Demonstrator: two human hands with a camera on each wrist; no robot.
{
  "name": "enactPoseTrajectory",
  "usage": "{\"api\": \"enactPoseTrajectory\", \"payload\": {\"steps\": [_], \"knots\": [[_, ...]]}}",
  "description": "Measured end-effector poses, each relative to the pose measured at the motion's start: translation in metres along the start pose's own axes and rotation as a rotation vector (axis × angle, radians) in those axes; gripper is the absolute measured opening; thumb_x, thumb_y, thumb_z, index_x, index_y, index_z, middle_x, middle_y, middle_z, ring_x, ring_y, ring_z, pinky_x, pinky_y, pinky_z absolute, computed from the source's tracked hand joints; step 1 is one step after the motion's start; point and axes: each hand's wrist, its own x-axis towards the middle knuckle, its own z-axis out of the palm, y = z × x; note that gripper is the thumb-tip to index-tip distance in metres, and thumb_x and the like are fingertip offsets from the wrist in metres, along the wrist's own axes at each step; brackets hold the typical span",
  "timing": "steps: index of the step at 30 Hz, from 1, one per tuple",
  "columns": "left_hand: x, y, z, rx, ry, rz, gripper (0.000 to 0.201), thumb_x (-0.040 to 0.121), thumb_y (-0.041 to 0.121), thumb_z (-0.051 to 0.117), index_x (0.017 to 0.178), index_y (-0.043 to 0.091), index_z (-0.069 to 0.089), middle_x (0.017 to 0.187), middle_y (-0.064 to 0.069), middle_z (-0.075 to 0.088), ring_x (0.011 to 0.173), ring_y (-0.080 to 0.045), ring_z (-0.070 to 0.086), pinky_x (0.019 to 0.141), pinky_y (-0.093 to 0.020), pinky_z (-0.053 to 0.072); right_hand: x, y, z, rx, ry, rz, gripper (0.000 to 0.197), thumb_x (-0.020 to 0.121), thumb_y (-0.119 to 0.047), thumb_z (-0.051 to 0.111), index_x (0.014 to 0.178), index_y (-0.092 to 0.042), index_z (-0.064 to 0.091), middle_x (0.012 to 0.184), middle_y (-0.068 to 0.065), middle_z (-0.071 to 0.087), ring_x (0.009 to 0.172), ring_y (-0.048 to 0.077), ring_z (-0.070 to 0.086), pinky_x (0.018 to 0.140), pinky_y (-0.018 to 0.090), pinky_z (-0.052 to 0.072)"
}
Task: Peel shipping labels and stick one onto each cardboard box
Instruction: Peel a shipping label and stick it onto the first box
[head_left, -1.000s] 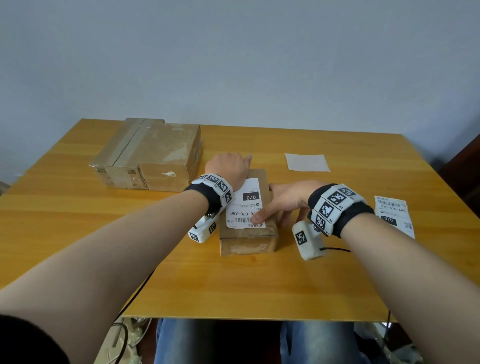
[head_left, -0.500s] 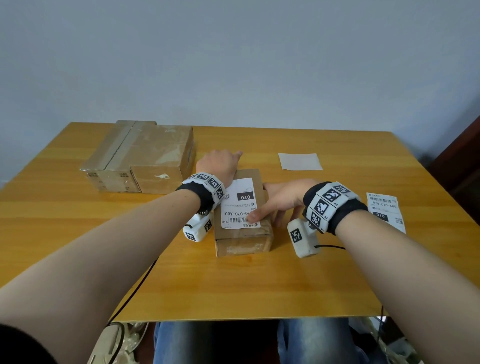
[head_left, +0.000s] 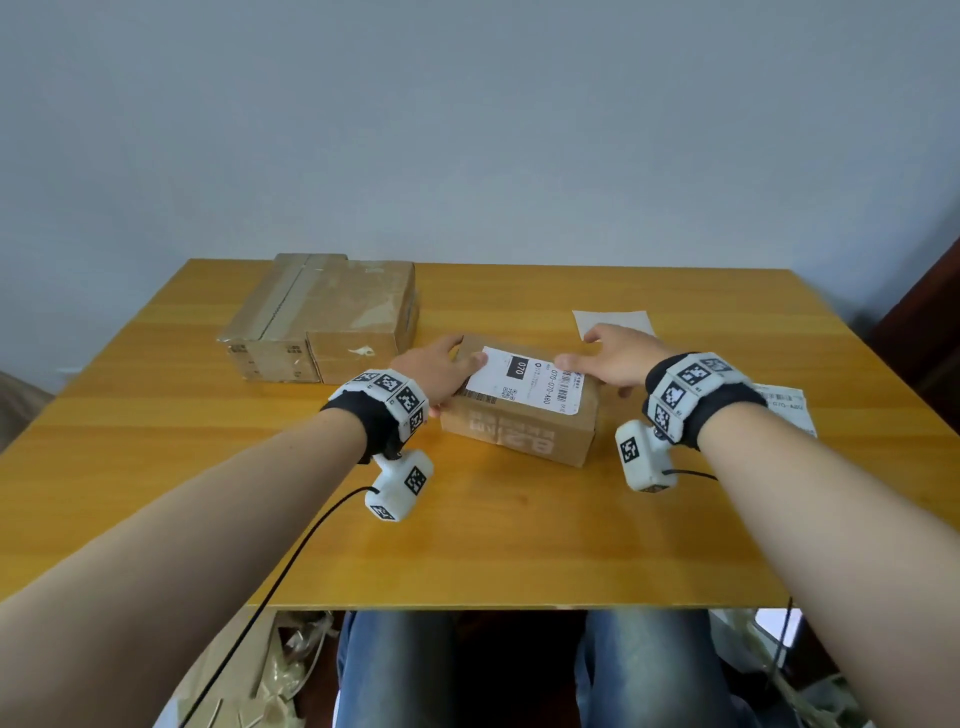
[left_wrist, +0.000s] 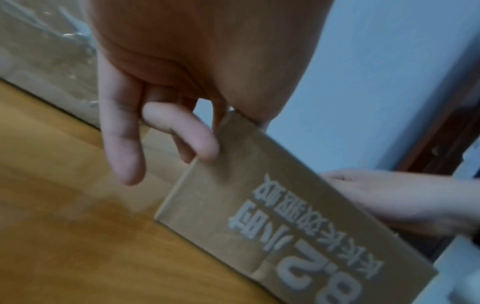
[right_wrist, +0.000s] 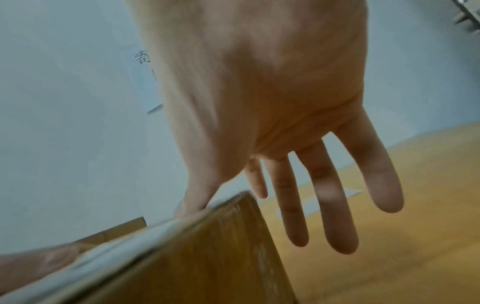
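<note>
A small cardboard box (head_left: 519, 436) lies crosswise at the table's middle, its printed long side toward me. A white shipping label (head_left: 524, 379) is stuck on its top. My left hand (head_left: 441, 369) grips the box's left end, thumb on top by the label's corner and curled fingers (left_wrist: 205, 148) against the end face of the box (left_wrist: 259, 216). My right hand (head_left: 613, 358) is at the right end. Its thumb rests on the top edge of the box (right_wrist: 194, 257), and its straight, spread fingers (right_wrist: 335, 205) reach past it over the table.
Two larger taped cardboard boxes (head_left: 322, 317) stand side by side at the back left. A blank white backing sheet (head_left: 613, 322) lies behind my right hand. Another printed label sheet (head_left: 784, 410) lies on the wooden table (head_left: 519, 545) at the right.
The small box has turned from lengthwise to crosswise. My right hand left the label's near corner and went to the box's right end. My left hand stayed on the box.
</note>
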Motion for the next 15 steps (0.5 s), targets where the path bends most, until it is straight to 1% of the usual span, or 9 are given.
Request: {"api": "enactPoseTrajectory", "payload": {"steps": [1, 2, 4, 5, 7, 10, 11, 14, 15], "knots": [[-0.005, -0.001, 0.000, -0.102, -0.037, -0.032, 0.071, 0.097, 0.070, 0.041, 0.158, 0.040, 0.022, 0.112, -0.004, 0.071, 0.059, -0.024, 0.068, 0.065, -0.040, 0.065, 0.002, 0.002, 0.004, -0.008, 0.043, 0.020, 0.091, 0.092, -0.078, 0.050, 0.159, -0.018, 0.034, 0.145, 0.004, 0.060, 0.110, 0.027, 0.070, 0.074, 0.033, 0.047], [-0.010, 0.000, 0.001, -0.171, -0.064, -0.055, 0.070, 0.097, 0.069, 0.043, 0.157, 0.042, 0.019, 0.120, -0.006, 0.069, 0.056, -0.024, 0.069, 0.062, -0.043, 0.066, 0.002, 0.003, 0.009, -0.006, 0.064, 0.042, 0.091, 0.093, -0.078, 0.046, 0.159, -0.017, 0.033, 0.141, 0.005, 0.062, 0.109, 0.029, 0.070, 0.074, 0.035, 0.050], [-0.014, 0.000, 0.004, -0.244, -0.092, -0.077, 0.067, 0.098, 0.065, 0.045, 0.155, 0.045, 0.017, 0.139, -0.010, 0.059, 0.055, -0.024, 0.072, 0.059, -0.043, 0.065, 0.001, 0.003, 0.016, 0.034, 0.058, 0.068, 0.087, 0.096, -0.076, 0.039, 0.156, -0.013, 0.036, 0.122, 0.007, 0.071, 0.097, 0.030, 0.074, 0.075, 0.040, 0.059], [-0.016, 0.001, 0.005, -0.271, -0.096, -0.084, 0.065, 0.099, 0.062, 0.045, 0.154, 0.044, 0.017, 0.139, -0.011, 0.058, 0.055, -0.025, 0.072, 0.059, -0.044, 0.065, 0.000, 0.003, 0.018, 0.070, 0.050, 0.074, 0.083, 0.099, -0.074, 0.037, 0.152, -0.010, 0.039, 0.115, 0.008, 0.073, 0.092, 0.030, 0.075, 0.077, 0.043, 0.061], [-0.020, 0.005, 0.006, -0.317, -0.104, -0.106, 0.061, 0.099, 0.057, 0.047, 0.150, 0.034, 0.022, 0.122, -0.008, 0.062, 0.058, -0.030, 0.072, 0.063, -0.047, 0.065, -0.001, 0.004, 0.024, 0.135, 0.061, 0.077, 0.078, 0.102, -0.070, 0.031, 0.148, -0.009, 0.043, 0.116, 0.009, 0.071, 0.092, 0.030, 0.073, 0.076, 0.041, 0.058], [-0.029, 0.010, 0.008, -0.388, -0.154, -0.157, 0.052, 0.099, 0.053, 0.052, 0.133, 0.020, 0.031, 0.107, -0.012, 0.065, 0.057, -0.031, 0.072, 0.065, -0.051, 0.065, 0.004, 0.004, 0.031, 0.153, 0.099, 0.069, 0.080, 0.102, -0.070, 0.026, 0.151, -0.009, 0.042, 0.134, 0.010, 0.064, 0.111, 0.030, 0.066, 0.080, 0.037, 0.048], [-0.032, 0.011, 0.008, -0.401, -0.172, -0.175, 0.051, 0.098, 0.053, 0.054, 0.129, 0.020, 0.031, 0.106, -0.015, 0.066, 0.057, -0.030, 0.073, 0.065, -0.050, 0.065, 0.005, 0.004, 0.033, 0.156, 0.104, 0.069, 0.079, 0.102, -0.071, 0.027, 0.150, -0.010, 0.042, 0.130, 0.009, 0.065, 0.108, 0.029, 0.065, 0.077, 0.037, 0.047], [-0.038, 0.012, 0.010, -0.405, -0.232, -0.209, 0.051, 0.097, 0.052, 0.059, 0.125, 0.025, 0.026, 0.092, -0.015, 0.073, 0.058, -0.028, 0.072, 0.064, -0.046, 0.065, 0.007, 0.004, 0.039, 0.196, 0.132, 0.067, 0.073, 0.103, -0.068, 0.031, 0.153, -0.015, 0.034, 0.099, 0.004, 0.067, 0.084, 0.023, 0.065, 0.066, 0.035, 0.045], [-0.039, 0.012, 0.010, -0.398, -0.261, -0.213, 0.052, 0.096, 0.052, 0.060, 0.124, 0.024, 0.028, 0.087, -0.013, 0.074, 0.058, -0.027, 0.072, 0.064, -0.044, 0.064, 0.006, 0.004, 0.040, 0.207, 0.148, 0.060, 0.074, 0.103, -0.067, 0.032, 0.157, -0.017, 0.029, 0.101, 0.004, 0.067, 0.086, 0.024, 0.066, 0.068, 0.036, 0.047]]}}
